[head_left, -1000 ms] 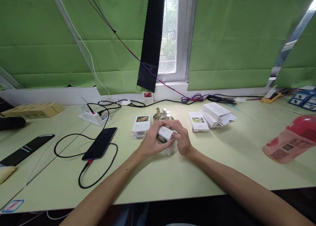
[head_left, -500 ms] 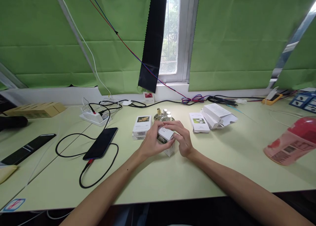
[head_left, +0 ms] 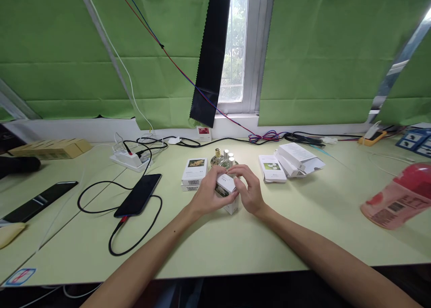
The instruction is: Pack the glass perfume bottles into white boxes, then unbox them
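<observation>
A small white carton [head_left: 226,182] with a dark picture on its side is between my hands at the middle of the table. My left hand [head_left: 209,190] wraps round its left side, thumb along the near face. My right hand [head_left: 250,191] curls at its right side, with fingertips on the top edge and far corner. The lower end of a white box [head_left: 231,207] shows beneath my fingers; whether it is the same carton I cannot tell. Just beyond my hands stand several small bottles with gold and silver caps [head_left: 226,154], partly hidden by my fingers.
Two stacked white boxes [head_left: 194,172] lie left of my hands. Flat and opened white cartons [head_left: 272,168] lie to the right. A phone [head_left: 138,195] with a looped black cable, a power strip [head_left: 129,159] and a pink bottle [head_left: 397,195] are also on the table.
My right fingers have shifted on the top of the carton, with the index finger and thumb bent closer together. My left hand keeps its grip, and the view has moved slightly.
</observation>
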{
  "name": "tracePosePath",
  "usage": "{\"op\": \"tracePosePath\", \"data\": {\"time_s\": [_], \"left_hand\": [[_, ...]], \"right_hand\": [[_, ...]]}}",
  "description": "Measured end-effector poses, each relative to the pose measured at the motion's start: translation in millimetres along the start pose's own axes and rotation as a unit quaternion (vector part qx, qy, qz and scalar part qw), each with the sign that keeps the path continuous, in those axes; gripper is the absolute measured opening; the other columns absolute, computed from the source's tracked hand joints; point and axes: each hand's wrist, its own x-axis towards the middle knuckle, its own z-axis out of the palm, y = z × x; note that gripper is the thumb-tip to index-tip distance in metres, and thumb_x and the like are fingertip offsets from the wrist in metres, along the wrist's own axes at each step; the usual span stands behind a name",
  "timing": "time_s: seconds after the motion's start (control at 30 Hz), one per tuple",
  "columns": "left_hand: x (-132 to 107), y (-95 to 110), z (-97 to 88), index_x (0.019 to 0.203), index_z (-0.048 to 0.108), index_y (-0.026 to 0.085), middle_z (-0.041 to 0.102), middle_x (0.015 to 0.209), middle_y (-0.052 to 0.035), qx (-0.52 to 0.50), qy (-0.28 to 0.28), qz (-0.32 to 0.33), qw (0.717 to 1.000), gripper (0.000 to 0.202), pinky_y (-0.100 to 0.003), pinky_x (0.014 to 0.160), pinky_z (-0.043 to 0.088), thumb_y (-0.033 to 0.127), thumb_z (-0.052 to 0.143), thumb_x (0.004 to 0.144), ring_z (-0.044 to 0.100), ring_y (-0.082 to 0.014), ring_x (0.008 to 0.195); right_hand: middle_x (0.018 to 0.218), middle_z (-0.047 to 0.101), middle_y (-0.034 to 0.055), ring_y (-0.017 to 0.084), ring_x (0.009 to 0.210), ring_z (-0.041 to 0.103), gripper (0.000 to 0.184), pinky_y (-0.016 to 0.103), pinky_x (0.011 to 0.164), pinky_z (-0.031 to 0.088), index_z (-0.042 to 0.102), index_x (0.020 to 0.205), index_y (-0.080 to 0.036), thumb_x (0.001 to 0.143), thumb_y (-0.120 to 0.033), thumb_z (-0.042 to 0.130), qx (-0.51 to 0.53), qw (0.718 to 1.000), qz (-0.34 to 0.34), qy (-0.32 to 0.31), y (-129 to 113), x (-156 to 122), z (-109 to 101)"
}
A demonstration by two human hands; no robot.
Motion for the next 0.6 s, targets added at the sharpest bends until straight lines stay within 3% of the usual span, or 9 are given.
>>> {"op": "tracePosePath", "data": {"time_s": [0.2,0.6], "left_hand": [[0.5,0.7,0.2,0.112,0.047,0.023,0.06,0.107,-0.005,0.0,-0.003,0.007,1.0,0.043,-0.034,0.079,0.05,0.032,0.074,0.08,0.061,-0.0211,0.095],[1.7,-0.5,0.3,0.112,0.051,0.024,0.058,0.106,-0.0052,0.012,-0.004,0.051,0.999,0.038,-0.036,0.082,0.051,0.027,0.073,0.081,0.057,-0.0219,0.097]], "right_hand": [[0.092,0.058,0.0042,0.019,0.083,0.056,0.014,0.033,0.074,0.049,0.061,0.101,-0.021,0.094,-0.026,0.05,0.008,0.999,0.034,0.004,5.5,-1.5,1.1],[0.068,0.05,-0.004,0.013,0.056,0.048,0.015,0.026,0.053,0.039,0.054,0.1,-0.022,0.093,-0.035,0.05,0.077,0.991,0.102,-0.045,7.5,-3.3,2.2]]}}
